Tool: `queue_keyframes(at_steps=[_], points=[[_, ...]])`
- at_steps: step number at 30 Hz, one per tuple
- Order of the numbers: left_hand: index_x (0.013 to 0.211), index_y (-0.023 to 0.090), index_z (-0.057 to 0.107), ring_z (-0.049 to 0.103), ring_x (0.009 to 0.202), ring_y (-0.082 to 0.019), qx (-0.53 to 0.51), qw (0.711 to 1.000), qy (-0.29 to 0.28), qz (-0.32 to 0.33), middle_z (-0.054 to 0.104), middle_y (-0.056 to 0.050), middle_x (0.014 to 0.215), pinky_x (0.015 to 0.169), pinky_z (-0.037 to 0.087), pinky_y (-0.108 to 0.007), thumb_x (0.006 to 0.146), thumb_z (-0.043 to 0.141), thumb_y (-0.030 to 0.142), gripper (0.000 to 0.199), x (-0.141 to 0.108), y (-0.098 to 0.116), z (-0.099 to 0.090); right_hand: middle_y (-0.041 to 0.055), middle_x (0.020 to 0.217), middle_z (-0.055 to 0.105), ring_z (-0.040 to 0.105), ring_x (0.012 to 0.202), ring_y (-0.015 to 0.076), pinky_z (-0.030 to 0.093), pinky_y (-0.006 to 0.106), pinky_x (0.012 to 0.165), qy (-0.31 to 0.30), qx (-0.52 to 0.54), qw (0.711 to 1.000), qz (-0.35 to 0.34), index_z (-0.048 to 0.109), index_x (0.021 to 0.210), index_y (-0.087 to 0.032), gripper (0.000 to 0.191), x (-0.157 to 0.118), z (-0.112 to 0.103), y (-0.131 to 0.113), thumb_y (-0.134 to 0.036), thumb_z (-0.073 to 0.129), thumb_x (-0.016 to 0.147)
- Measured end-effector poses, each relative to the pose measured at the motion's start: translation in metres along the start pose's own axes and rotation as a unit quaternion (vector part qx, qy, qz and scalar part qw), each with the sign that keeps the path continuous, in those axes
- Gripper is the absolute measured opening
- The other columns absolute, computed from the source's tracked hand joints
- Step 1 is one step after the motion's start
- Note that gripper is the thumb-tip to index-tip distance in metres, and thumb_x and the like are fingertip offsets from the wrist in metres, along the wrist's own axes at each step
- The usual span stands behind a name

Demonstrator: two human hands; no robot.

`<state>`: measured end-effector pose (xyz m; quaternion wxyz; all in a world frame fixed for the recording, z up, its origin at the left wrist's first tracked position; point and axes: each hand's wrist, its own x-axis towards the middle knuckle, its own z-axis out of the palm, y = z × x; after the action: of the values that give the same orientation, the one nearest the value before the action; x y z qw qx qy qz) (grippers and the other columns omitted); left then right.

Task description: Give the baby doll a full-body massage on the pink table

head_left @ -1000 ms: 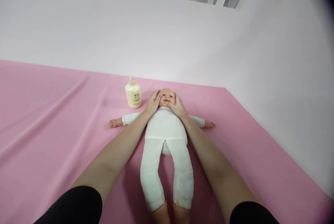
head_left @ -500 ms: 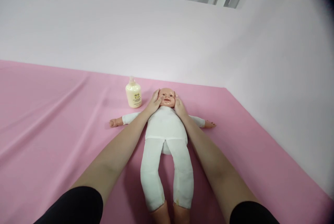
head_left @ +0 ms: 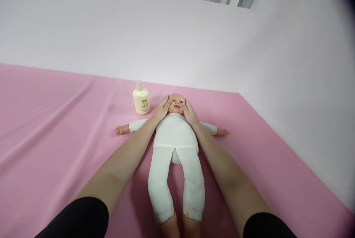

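A baby doll (head_left: 176, 132) with a white cloth body lies on its back, its arms spread to both sides and its legs toward me. My left hand (head_left: 162, 108) rests along the left side of the doll's head, fingers stretched out. Against the right side of the head lies my right hand (head_left: 189, 111), also with extended fingers. Between them the doll's head (head_left: 176, 104) is cupped, touched on both cheeks. A pump bottle of pale yellow liquid (head_left: 141, 100) stands upright to the left of my left hand.
Pink cloth (head_left: 55, 119) with some creases covers the surface under the doll. A white wall (head_left: 138, 34) rises behind it and another at the right. Ceiling lights show above the back wall.
My right thumb has moved slightly inward onto the doll's cheek. The whole view has shifted very slightly; the doll and bottle otherwise stay in place.
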<state>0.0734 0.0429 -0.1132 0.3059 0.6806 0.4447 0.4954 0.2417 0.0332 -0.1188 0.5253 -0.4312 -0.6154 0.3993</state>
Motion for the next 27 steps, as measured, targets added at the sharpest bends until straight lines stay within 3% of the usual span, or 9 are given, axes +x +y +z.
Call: queue_keyframes(at_steps=[4,9,13,19,24,27], points=[[0.15,0.011,0.013,0.015,0.144,-0.027,-0.002,0.998,-0.055,-0.008,0.013,-0.015,0.156,0.117,0.014,-0.037,0.075,0.06,0.06,0.101,0.001,-0.004,-0.003,0.0099,0.153,0.026,0.028,0.14,0.0227,0.024,0.038,0.116,-0.043,-0.038,0.998,0.03,0.005,0.151,-0.015,0.116,-0.004,-0.004,-0.006,-0.056,0.073,0.065],[0.151,0.016,0.006,0.016,0.143,-0.03,-0.033,0.997,-0.074,-0.009,0.012,-0.015,0.156,0.116,0.019,-0.041,0.062,0.074,0.055,0.119,0.0,-0.006,-0.004,0.0115,0.152,0.027,0.03,0.139,0.0238,0.025,0.038,0.116,-0.059,-0.026,0.996,0.054,0.0,0.151,-0.015,0.121,-0.005,-0.006,-0.014,-0.052,0.075,0.063],[0.151,0.021,0.003,0.02,0.142,-0.028,-0.052,0.994,-0.087,-0.028,0.014,-0.012,0.156,0.115,0.022,-0.04,0.062,0.077,0.048,0.119,-0.001,-0.004,-0.005,0.008,0.152,0.028,0.035,0.137,0.0235,0.027,0.04,0.115,-0.064,0.006,0.994,0.084,0.0,0.151,-0.022,0.117,-0.004,-0.007,-0.017,-0.048,0.075,0.065],[0.151,0.02,0.004,0.022,0.142,-0.027,-0.059,0.991,-0.094,-0.077,0.015,-0.01,0.157,0.115,0.024,-0.039,0.066,0.073,0.049,0.113,-0.002,0.004,-0.008,0.0047,0.154,0.025,0.037,0.136,0.0232,0.034,0.037,0.112,-0.08,0.076,0.988,0.104,0.003,0.15,-0.025,0.113,-0.006,-0.01,-0.018,-0.044,0.075,0.066],[0.151,0.021,0.011,0.015,0.144,-0.026,-0.07,0.991,-0.086,-0.073,0.011,-0.007,0.157,0.117,0.019,-0.038,0.069,0.069,0.045,0.103,-0.001,0.003,-0.009,0.0035,0.151,0.031,0.044,0.132,0.0216,0.039,0.037,0.109,-0.086,0.155,0.977,0.115,0.002,0.15,-0.026,0.108,-0.003,-0.007,-0.01,-0.037,0.071,0.068],[0.15,0.027,0.015,0.014,0.144,-0.024,-0.092,0.989,-0.085,-0.074,0.011,-0.002,0.158,0.116,0.022,-0.038,0.076,0.061,0.047,0.09,0.002,-0.001,-0.007,0.0026,0.149,0.037,0.049,0.127,0.0208,0.04,0.038,0.108,-0.088,0.198,0.969,0.118,-0.003,0.15,-0.026,0.105,-0.002,-0.003,-0.01,-0.03,0.065,0.07]])
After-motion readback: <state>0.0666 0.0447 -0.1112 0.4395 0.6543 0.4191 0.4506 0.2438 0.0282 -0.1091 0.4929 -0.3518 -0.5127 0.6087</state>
